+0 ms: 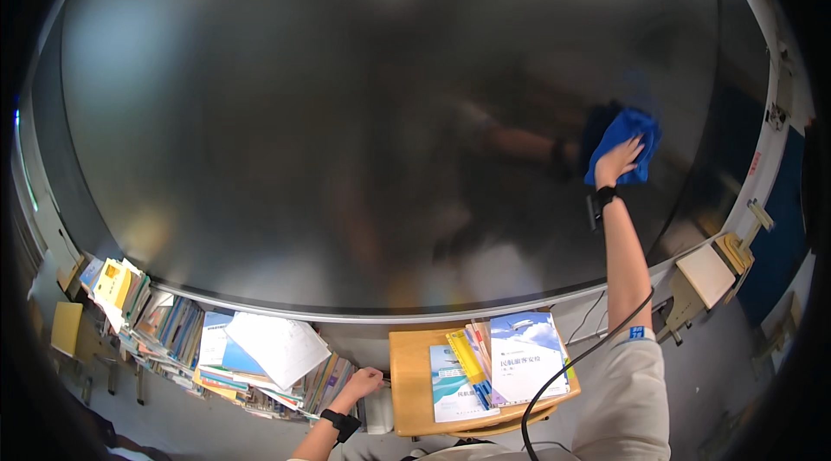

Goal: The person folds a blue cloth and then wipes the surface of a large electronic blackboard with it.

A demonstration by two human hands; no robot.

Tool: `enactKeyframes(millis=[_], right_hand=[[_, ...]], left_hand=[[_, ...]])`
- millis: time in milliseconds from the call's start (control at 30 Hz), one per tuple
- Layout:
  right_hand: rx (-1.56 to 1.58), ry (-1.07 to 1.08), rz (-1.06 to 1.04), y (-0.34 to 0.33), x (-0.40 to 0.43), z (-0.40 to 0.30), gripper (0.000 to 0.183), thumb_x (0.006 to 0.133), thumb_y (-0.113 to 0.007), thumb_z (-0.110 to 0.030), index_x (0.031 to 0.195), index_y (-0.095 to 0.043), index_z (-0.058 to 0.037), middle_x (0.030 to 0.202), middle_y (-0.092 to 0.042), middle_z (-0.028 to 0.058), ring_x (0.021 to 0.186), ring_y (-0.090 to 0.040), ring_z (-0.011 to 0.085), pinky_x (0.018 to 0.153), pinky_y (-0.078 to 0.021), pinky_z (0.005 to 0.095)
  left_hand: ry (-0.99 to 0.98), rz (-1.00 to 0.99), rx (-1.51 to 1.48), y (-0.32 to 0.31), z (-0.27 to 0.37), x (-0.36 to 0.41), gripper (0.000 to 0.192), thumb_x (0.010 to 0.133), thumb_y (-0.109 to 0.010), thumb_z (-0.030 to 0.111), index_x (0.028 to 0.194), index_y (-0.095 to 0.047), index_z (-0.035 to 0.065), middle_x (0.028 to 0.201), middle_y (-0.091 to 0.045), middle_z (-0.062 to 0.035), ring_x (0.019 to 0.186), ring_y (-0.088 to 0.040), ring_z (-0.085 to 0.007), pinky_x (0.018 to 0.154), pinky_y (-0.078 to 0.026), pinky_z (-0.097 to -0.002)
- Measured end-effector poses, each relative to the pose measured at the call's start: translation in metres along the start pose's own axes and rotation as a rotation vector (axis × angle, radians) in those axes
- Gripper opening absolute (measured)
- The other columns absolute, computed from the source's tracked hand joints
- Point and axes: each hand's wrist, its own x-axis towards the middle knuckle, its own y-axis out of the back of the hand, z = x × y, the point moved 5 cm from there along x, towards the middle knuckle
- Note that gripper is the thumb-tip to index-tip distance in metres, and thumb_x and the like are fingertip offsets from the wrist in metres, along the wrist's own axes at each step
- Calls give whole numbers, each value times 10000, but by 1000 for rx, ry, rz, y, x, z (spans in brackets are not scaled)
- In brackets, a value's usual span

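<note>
Pressed against the right part of a large dark glossy board (324, 136) is a blue cloth (626, 120). My right hand (620, 159) lies on it with the fingers spread, holding it to the surface. The board mirrors the cloth and my arm. Low in the picture, my left hand (365, 383) hangs with its fingers loosely curled and nothing visible in them. It is between a row of upright books (334, 376) and a wooden desk (402, 363). Both wrists wear a black band.
Paperback books (526, 357) and a yellow book (464, 357) lie on the desk. Stacked books and loose white papers (276, 344) line the board's lower left. A black cable (578, 360) crosses before my right sleeve. Another desk (704, 276) stands at right, a chair (67, 329) at far left.
</note>
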Motion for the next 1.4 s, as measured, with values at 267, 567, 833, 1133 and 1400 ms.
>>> enactKeyframes(millis=[267, 567, 833, 1133, 1400], right_hand=[[310, 1441, -483, 67, -227, -103, 477, 726, -575, -409, 1165, -543, -224, 1196, -521, -30, 1059, -480, 150, 977, -305, 452], [260, 599, -181, 53, -131, -130, 648, 817, -509, -329, 1370, -278, -83, 1442, -229, 101, 1330, -156, 345, 1031, -92, 589], [550, 202, 47, 44, -73, -126, 523, 895, -412, -294, 1376, -286, -132, 1458, -210, 66, 1343, -140, 336, 1029, -62, 590], [259, 746, -199, 70, -141, -176, 632, 761, -554, -225, 1343, -342, -95, 1457, -180, 118, 1347, -121, 335, 1016, -53, 618], [829, 1768, -423, 89, -247, -275, 725, 658, -649, -381, 1318, -375, -256, 1326, -405, -48, 1202, -384, 154, 1058, -223, 462]], left_hand=[[18, -43, -105, -6, -5, 37, 491, 835, -517, 216, 1239, -384, -28, 957, -620, -156, 785, -624, -218, 633, -476, -277], [31, 7, -155, -8, 5, 38, 439, 853, -487, 216, 1213, -423, -25, 959, -620, -140, 789, -619, -206, 626, -465, -278], [85, 62, -81, 19, 0, 13, 349, 895, -459, 221, 1178, -464, 17, 990, -615, -128, 814, -615, -191, 667, -464, -287], [2, 6, -92, -21, 9, 44, 285, 859, -473, 150, 1030, -545, -67, 903, -626, -155, 803, -627, -210, 677, -513, -296], [-391, -132, 268, -88, 74, 73, 324, 813, -539, 262, 1041, -572, 34, 882, -635, -209, 812, -629, -319, 721, -495, -386]])
